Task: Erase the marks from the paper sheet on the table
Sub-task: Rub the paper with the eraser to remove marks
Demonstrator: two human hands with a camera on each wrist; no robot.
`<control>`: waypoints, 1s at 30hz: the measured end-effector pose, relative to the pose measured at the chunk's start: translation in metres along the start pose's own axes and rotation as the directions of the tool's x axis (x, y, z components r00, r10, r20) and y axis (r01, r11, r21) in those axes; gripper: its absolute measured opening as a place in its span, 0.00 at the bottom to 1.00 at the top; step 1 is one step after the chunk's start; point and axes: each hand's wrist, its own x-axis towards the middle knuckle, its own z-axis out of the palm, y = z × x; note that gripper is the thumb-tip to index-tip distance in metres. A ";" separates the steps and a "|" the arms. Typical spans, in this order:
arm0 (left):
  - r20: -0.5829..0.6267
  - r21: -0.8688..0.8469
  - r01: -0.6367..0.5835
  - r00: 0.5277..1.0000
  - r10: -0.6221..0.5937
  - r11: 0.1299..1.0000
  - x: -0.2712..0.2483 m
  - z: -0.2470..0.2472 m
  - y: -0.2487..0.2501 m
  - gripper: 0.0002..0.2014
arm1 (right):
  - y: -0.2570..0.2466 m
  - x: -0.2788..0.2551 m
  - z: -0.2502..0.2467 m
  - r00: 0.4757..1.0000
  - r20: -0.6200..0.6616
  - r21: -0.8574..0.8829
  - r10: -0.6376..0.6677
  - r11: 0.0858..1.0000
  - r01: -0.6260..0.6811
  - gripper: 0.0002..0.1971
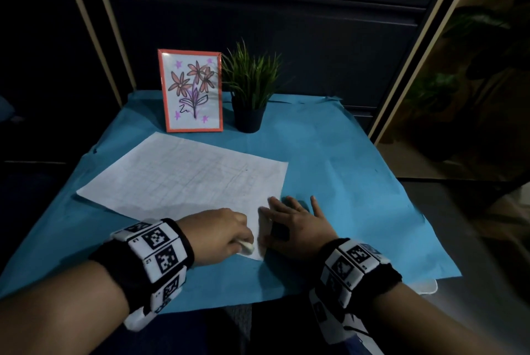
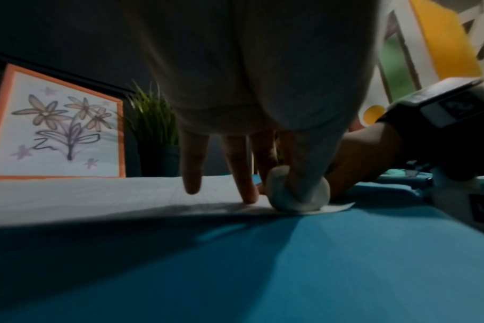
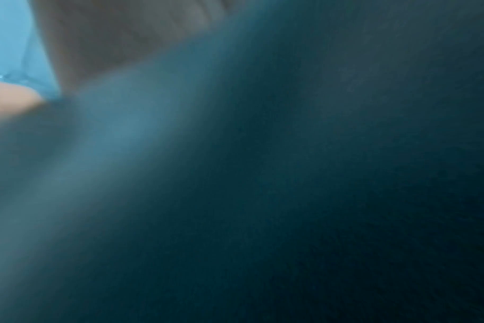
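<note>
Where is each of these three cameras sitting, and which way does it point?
Head: worn on the head, looking forward and down at the paper sheet; both forearms, left hand, right hand show.
Left wrist: low over the blue table cover, looking along fingers holding the eraser.
Right wrist: pressed near the cover, blurred; only a fingertip.
Head and left wrist share the framed flower drawing and potted plant.

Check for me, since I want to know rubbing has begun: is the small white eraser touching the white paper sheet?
Touching. The left wrist view shows the white eraser, gripped by the left hand, pressed on the paper sheet's near corner with no gap.
</note>
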 end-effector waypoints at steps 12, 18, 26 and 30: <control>-0.020 0.033 0.020 1.000 -0.020 0.999 -0.001 -0.007 0.000 0.11 | -0.001 0.000 0.000 1.000 0.005 0.006 0.015 1.000 -0.015 0.29; -0.002 0.030 0.019 1.000 -0.019 0.999 -0.002 -0.004 -0.002 0.11 | -0.002 -0.002 -0.001 1.000 0.017 -0.011 -0.002 1.000 0.002 0.29; -0.158 -0.205 0.058 0.983 -0.091 0.977 -0.009 -0.013 -0.018 0.06 | -0.006 -0.004 -0.011 0.999 0.039 0.034 0.002 0.999 -0.004 0.32; -0.199 -0.160 0.081 0.973 -0.112 0.984 -0.010 -0.028 -0.026 0.06 | -0.010 -0.015 -0.029 0.996 0.086 0.003 -0.023 1.000 0.023 0.29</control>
